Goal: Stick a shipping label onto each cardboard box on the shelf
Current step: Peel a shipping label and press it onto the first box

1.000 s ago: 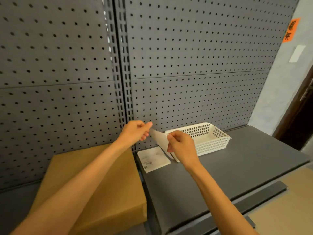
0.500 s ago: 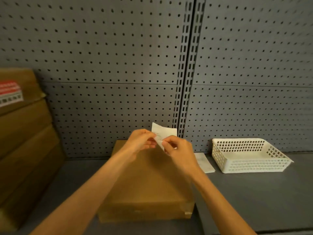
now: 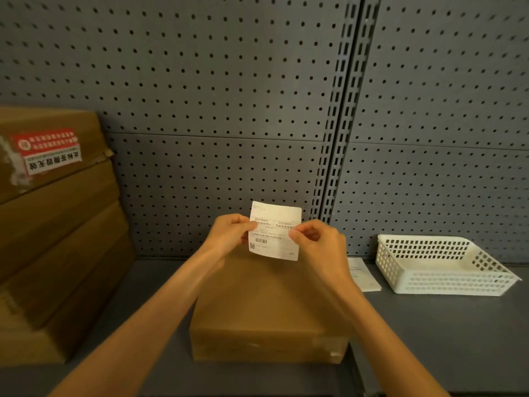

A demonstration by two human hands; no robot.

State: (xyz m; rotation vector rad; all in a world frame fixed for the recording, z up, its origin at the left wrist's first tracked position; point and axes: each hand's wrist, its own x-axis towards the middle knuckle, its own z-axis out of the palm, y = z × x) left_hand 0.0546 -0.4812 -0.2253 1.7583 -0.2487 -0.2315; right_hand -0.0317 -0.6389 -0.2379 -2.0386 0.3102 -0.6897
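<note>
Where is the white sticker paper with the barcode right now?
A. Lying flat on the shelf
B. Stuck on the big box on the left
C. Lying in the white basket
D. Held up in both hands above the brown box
D: the left hand and the right hand each pinch a side of the label, holding it up above the box, not yet stuck on.

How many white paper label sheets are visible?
2: one printed white shipping label pinched between both hands; one white sheet flat beside the white basket. More may be hidden.
</note>
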